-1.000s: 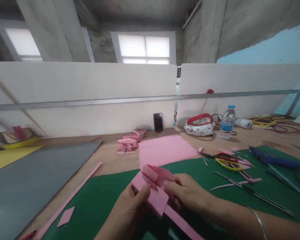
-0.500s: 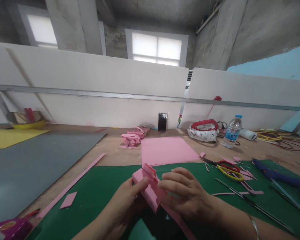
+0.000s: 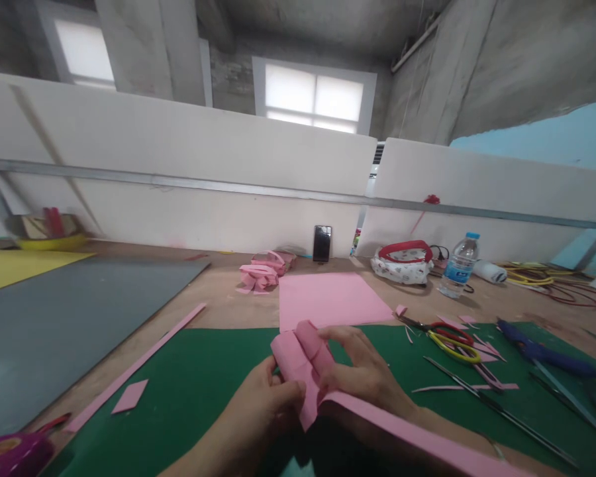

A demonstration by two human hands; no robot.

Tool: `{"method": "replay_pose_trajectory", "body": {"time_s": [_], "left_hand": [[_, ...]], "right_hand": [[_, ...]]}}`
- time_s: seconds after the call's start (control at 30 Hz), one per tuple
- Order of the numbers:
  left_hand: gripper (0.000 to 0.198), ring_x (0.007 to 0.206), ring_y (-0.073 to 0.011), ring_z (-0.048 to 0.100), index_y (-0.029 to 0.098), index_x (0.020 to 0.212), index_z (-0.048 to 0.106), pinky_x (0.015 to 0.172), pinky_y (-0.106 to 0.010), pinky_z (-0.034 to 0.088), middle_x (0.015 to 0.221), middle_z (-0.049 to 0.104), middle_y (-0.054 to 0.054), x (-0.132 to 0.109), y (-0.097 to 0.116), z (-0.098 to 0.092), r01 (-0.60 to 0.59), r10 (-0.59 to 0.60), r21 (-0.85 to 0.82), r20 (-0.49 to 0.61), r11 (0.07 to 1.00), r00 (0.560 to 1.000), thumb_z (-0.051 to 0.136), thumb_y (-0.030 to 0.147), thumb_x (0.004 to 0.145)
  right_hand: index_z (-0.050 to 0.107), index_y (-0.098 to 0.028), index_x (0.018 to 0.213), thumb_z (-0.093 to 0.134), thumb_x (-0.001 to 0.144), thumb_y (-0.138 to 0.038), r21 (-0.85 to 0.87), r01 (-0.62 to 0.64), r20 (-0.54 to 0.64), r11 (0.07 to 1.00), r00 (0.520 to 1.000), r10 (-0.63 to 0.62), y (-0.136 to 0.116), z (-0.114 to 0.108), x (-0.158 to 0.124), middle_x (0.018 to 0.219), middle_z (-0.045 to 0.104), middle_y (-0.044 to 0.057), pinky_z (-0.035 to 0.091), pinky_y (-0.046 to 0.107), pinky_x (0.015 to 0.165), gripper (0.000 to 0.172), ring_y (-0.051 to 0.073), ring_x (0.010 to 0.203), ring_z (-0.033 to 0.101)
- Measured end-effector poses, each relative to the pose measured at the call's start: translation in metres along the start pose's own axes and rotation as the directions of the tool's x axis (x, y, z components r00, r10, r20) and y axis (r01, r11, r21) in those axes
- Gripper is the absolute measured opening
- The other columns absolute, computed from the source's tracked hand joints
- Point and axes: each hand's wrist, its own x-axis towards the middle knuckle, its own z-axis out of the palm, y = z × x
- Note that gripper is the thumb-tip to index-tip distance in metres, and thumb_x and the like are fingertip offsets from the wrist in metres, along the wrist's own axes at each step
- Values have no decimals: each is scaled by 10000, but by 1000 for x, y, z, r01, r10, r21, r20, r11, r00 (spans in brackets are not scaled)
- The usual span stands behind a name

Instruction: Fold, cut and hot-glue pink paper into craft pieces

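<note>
The left hand (image 3: 268,401) is pinching the folded pink paper (image 3: 292,358), its thumb pressing on the near face and its fingers curling behind. The right hand (image 3: 370,371) is gripping the paper's right side, thumb in front, with the forefinger reaching over the far edge. The paper is sitting tilted between both hands, above the green mat (image 3: 203,384). A long pink strip (image 3: 402,424) is running from beside the paper across the right wrist; whether it is joined to the folded piece, I cannot tell.

The thin walls are bending under the fingers, so too hard a pinch could be creasing or crushing them. If the left thumb were slipping, the folds could be springing apart. The strip, lying over the forearm, could be snagging on the sleeveless wrist and tugging the paper askew.

Farther out, a pink sheet (image 3: 335,298) is lying just beyond the mat. To the right, scissors (image 3: 454,346) and a blue glue gun (image 3: 551,351) are resting among pink scraps; a wide sweep of the right arm could be knocking them. Pink paper pieces (image 3: 259,277) are standing behind, near a phone (image 3: 322,243).
</note>
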Motion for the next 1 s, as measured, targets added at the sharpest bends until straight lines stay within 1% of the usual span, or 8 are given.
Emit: {"method": "replay_pose_trajectory", "body": {"time_s": [0.07, 0.17, 0.27, 0.4, 0.5, 0.63, 0.8, 1.0], "left_hand": [[528, 608, -155, 629, 131, 1107, 564, 603, -266, 497, 760, 688, -34, -1, 1, 2, -7, 7, -1, -11, 1000, 1000, 560, -8, 598], [464, 610, -150, 608, 140, 1019, 592, 610, -257, 482, 714, 667, -13, -4, 4, 6, -50, 50, 12, -19, 999, 999, 521, -10, 585], [342, 600, -142, 573, 149, 853, 615, 585, -243, 449, 668, 637, -7, -8, 4, 7, -88, 88, 26, 5, 996, 996, 515, -3, 564], [249, 604, -139, 549, 169, 710, 597, 579, -245, 425, 653, 627, -6, -5, -2, 4, -98, 96, 40, 56, 994, 994, 555, 23, 513], [320, 641, -170, 587, 169, 772, 608, 586, -265, 427, 679, 650, -22, 4, -11, -2, -147, 142, 28, 117, 989, 983, 589, 57, 473], [362, 565, -150, 548, 150, 841, 602, 533, -260, 392, 650, 640, -25, 17, -24, -11, -224, 217, 37, 139, 974, 966, 696, 175, 493], [326, 522, -116, 519, 152, 781, 594, 497, -225, 366, 597, 612, 9, 24, -30, -19, -193, 189, 132, 44, 972, 981, 576, 22, 483], [299, 545, -119, 522, 140, 784, 621, 513, -227, 384, 633, 620, -12, 23, -25, -18, -175, 179, 126, -22, 977, 984, 560, 54, 505]], "right_hand": [[651, -207, 996, 660, 747, -231, 63, -137, 43, 989, 990, 134, -3, 1, -2, 1352, 438, 110, 414, 407, 966, 250, 291, 1239, 420], [379, -173, 1360, 663, 713, -193, 196, -345, 95, 918, 938, 333, -8, 4, -5, 1441, 332, 167, 367, 453, 1028, 708, 303, 1317, 332], [144, -153, 1451, 645, 724, -179, 434, -497, 212, 752, 867, 450, -10, 8, -5, 1337, 459, 189, 462, 414, 919, 884, 247, 1109, 545], [278, -110, 1390, 684, 695, -194, 571, -650, 409, 501, 755, 513, -8, 12, -2, 868, 650, 55, 507, 325, 691, 809, 182, 738, 626], [453, -121, 1254, 741, 633, -206, 585, -721, 480, 372, 677, 557, -7, 14, -1, 793, 643, 32, 466, 255, 550, 690, 152, 630, 596], [559, -129, 1080, 767, 629, -254, 627, -736, 534, 254, 644, 549, -10, 16, -1, 677, 605, -6, 409, 211, 457, 513, 95, 487, 519], [575, -133, 1055, 762, 647, -261, 641, -727, 532, 246, 652, 540, -13, 19, -3, 622, 555, -31, 410, 207, 461, 467, 115, 519, 539], [588, -130, 1039, 699, 701, -216, 640, -705, 499, 306, 684, 531, -15, 21, -4, 662, 602, -11, 385, 189, 463, 366, 93, 516, 520]]}}
